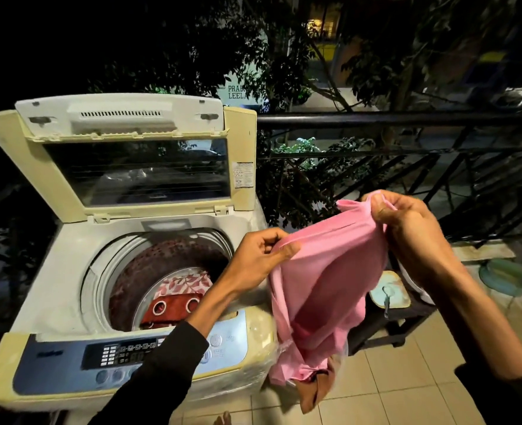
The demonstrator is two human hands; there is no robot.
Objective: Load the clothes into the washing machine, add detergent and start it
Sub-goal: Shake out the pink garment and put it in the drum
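While the washing machine (69, 289) stood with its lid (124, 161) raised, a pink garment (324, 289) was held up just right of the drum, its upper edge pinched by the left hand (262, 256) and the right hand (406, 228). A red cloth (173, 308) and a leaf-patterned cloth (183, 285) were seen lying inside the drum.

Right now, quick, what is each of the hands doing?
Left hand: closed, pinching the pink garment by its upper edge.
Right hand: closed, gripping the same pink garment at its top.
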